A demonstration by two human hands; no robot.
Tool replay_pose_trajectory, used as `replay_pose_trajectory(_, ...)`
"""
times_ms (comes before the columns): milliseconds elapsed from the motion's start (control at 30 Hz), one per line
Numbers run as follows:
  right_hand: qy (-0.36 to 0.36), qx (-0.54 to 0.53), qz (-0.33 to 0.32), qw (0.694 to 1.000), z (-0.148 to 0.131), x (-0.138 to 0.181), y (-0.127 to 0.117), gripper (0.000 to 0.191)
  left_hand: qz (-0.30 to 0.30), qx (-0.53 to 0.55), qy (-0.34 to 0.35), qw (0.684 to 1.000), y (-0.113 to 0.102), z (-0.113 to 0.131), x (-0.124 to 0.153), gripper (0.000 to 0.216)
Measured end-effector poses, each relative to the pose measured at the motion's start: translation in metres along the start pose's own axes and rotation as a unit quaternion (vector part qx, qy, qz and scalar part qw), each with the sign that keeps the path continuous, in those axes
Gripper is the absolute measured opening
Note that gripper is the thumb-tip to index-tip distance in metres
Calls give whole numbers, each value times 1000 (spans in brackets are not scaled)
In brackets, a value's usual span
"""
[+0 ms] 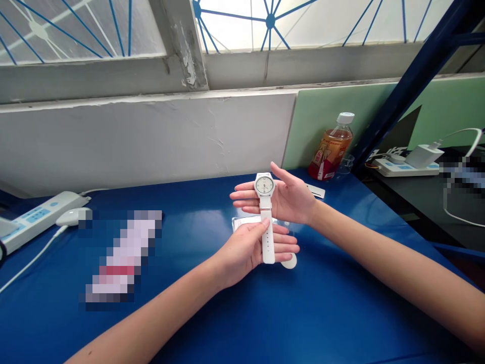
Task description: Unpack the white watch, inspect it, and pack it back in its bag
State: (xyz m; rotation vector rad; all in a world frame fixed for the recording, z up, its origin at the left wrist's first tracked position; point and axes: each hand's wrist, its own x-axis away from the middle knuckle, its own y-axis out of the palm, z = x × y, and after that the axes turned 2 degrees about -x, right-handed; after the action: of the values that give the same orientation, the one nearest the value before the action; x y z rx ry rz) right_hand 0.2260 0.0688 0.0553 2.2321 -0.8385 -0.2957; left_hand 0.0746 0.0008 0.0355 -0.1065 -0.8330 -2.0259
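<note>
A white wristwatch [265, 212] with a round pale dial lies across both my palms above the blue table [322, 313]. My right hand [284, 199] is palm up with fingers stretched out, and the watch face rests on its fingers. My left hand [252, 247] lies lower, palm up, with the thumb pressed on the white strap that runs over its fingers. A clear plastic wrapper [242, 222] lies on the table under the hands. A small white disc [290, 262] shows just beyond my left fingertips.
A bottle of amber drink [333, 149] with a white cap stands at the back right, a small white tag [316, 191] near it. White power strips lie at far left [34, 217] and far right [401, 167], with a charger [424, 155]. A blurred flat object [121, 255] lies left.
</note>
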Motion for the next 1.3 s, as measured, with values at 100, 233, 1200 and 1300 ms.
replay_pose_trajectory(100, -3, -2, -9, 1000, -3, 1, -1, 78, 5, 1, -4, 1000, 0, 0, 1, 39)
replay_pose_trajectory(233, -2, -9, -17, 1000, -2, 1, -2, 77, 13, 1, -6, 1000, 0, -1, 1, 40)
replay_pose_trajectory(1200, -45, 70, -19, 996, 3, 2, 3, 31, -26, -16, 40, 999, 0, -2, 1, 31)
replay_pose_trajectory(1300, -32, 66, 15, 997, -1, 3, 3, 32, -41, -7, 51, 998, -2, -5, 1, 26)
